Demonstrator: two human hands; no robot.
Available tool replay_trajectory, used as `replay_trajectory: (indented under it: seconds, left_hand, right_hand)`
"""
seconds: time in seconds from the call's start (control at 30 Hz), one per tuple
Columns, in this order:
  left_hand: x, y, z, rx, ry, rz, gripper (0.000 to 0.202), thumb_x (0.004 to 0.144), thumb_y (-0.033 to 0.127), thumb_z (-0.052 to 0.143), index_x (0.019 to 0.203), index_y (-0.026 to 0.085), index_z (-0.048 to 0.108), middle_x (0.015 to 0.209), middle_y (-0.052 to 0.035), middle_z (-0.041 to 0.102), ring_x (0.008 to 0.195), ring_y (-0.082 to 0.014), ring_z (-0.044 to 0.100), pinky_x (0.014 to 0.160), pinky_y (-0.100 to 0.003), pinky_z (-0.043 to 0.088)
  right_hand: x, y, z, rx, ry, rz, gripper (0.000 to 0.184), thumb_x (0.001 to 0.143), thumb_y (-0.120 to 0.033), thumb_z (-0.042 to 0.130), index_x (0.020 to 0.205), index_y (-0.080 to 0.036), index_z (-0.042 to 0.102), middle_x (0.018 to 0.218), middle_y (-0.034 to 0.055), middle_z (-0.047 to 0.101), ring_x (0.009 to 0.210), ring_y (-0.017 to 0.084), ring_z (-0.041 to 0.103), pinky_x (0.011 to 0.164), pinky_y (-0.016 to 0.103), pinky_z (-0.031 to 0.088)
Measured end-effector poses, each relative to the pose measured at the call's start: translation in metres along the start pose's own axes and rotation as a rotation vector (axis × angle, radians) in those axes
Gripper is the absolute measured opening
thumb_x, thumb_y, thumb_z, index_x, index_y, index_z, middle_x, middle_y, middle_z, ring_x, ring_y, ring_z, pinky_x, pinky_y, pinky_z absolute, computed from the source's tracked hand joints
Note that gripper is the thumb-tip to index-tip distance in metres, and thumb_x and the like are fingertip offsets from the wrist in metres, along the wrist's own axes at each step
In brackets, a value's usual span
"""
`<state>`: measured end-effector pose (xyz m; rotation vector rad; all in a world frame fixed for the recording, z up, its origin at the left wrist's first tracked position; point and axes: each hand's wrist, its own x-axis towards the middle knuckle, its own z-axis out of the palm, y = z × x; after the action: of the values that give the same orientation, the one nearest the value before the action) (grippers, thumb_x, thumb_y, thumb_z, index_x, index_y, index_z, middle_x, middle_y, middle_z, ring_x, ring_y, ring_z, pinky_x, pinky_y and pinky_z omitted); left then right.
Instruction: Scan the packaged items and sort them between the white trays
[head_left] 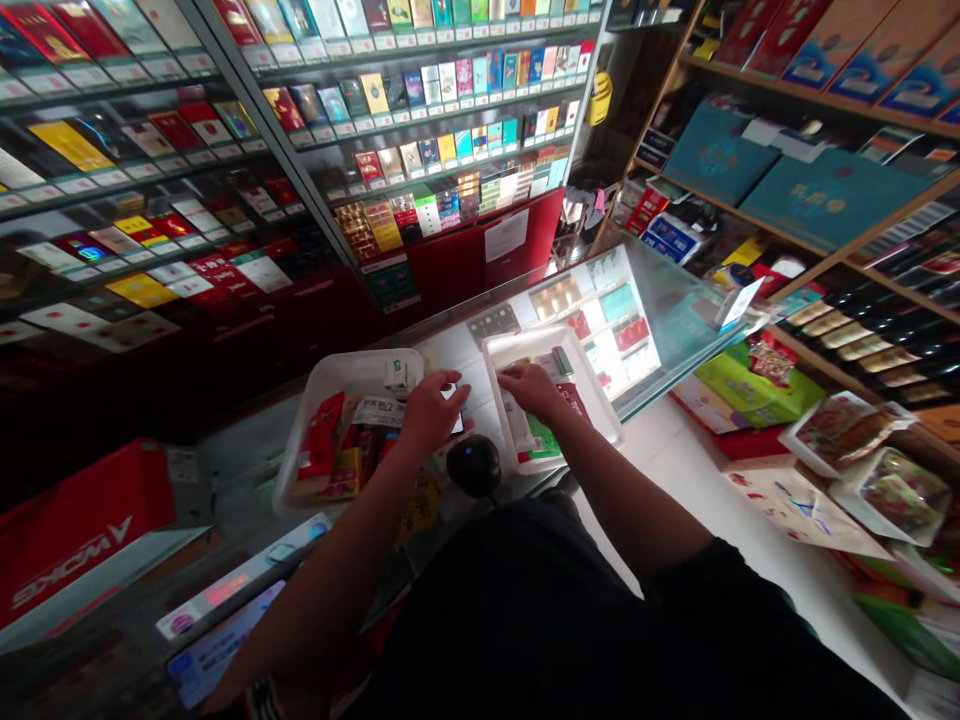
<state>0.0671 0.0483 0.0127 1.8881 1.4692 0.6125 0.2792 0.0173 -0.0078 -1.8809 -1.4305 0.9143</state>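
My left hand (431,410) rests at the right edge of a white tray (315,395) filled with small red and white packs, its fingers curled on a small white pack (454,392). My right hand (531,388) lies inside a second white tray (600,400), fingers bent down onto the packs and cards in it. Both trays sit on a glass counter (660,330). A round black device (474,465) stands between the trays, just below my hands.
Glass-fronted shelves of cigarette packs (420,110) fill the wall ahead. A red box (75,530) lies at the left. Wooden shelves with boxes and bottles (847,200) run along the right, with bagged goods (862,460) on the floor.
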Motion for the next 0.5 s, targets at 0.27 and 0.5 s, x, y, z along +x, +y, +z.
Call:
replay_trajectory:
  seconds: [0.27,0.5]
  left_hand:
    - [0.008,0.017,0.036,0.156,-0.147,0.219,0.027,0.096,0.029,0.065,0.115,0.016,0.079,0.126,-0.0133,0.078,0.122,-0.0301,0.069,0.115,-0.044,0.048]
    - [0.014,0.024,0.059,0.404,-0.297,0.383,0.037,0.098,0.021,0.056,0.129,0.016,0.076,0.138,-0.0155,0.074,0.138,-0.0356,0.060,0.123,-0.054,0.040]
  right_hand:
    - [-0.009,0.056,-0.004,-0.180,0.021,0.207,0.024,0.093,-0.021,0.064,0.079,-0.011,0.081,0.074,0.0113,0.077,0.067,0.018,0.066,0.068,0.028,0.047]
    - [-0.017,0.064,0.005,-0.258,0.020,0.177,0.024,0.093,-0.022,0.063,0.079,-0.013,0.081,0.082,0.0118,0.080,0.072,0.019,0.068,0.070,0.027,0.046]
